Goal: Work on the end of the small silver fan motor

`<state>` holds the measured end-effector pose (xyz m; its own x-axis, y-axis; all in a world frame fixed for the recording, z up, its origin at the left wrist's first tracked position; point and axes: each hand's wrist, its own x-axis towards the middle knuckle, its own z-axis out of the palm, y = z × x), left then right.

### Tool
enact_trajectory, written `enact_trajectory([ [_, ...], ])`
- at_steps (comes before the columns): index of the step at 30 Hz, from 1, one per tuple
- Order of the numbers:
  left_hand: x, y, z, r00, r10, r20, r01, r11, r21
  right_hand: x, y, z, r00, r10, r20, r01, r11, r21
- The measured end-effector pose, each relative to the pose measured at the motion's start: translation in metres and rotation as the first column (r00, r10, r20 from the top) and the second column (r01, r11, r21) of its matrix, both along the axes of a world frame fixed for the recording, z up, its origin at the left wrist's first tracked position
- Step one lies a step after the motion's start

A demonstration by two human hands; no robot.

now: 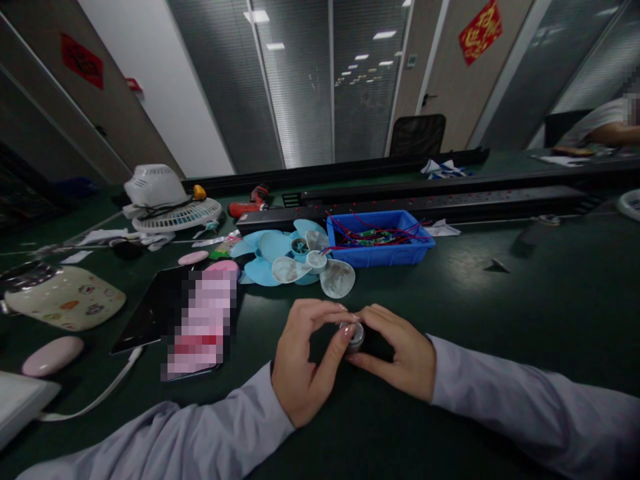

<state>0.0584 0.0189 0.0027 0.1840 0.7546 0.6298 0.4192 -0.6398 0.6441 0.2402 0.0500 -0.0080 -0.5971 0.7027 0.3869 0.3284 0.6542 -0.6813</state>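
Both my hands meet on a small silver cylindrical part (355, 335), like a little motor, low on the dark green table (500, 300). My left hand (307, 360) pinches it from the left with fingers and thumb. From the right, my right hand (395, 353) grips the same part. Just beyond my hands lie several fan blades, light blue (273, 257) and translucent white (320, 270).
A blue bin (380, 248) with red-wired circuit boards sits behind the blades. A white fan housing and grille (165, 200), a red drill (250, 202), a patterned pouch (65, 297), a tablet (155, 310) and pink pieces lie left. A person sits far right (607, 123).
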Motion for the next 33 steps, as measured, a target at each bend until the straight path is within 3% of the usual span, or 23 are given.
enact_trajectory([
  [5,-0.0024,-0.0014,0.0001,1.0,0.019,0.011,-0.02,0.999,0.04,0.0004,0.0002,-0.0004,1.0,0.004,-0.013,-0.004,1.0,0.005],
  [20,-0.0049,0.0006,0.0011,1.0,-0.01,0.021,0.012,0.996,-0.093,0.001,0.0009,0.0003,0.999,0.01,0.037,-0.011,1.0,0.02],
  [29,-0.0062,-0.0016,-0.0027,0.999,-0.042,0.024,0.045,0.993,-0.108,0.0004,0.0004,0.0,1.0,0.0,0.014,0.0,1.0,0.01],
  [33,-0.0066,-0.0016,-0.003,0.999,0.004,0.042,0.0,0.995,-0.097,0.0004,-0.0002,0.0014,1.0,0.008,0.001,-0.008,1.0,0.004],
])
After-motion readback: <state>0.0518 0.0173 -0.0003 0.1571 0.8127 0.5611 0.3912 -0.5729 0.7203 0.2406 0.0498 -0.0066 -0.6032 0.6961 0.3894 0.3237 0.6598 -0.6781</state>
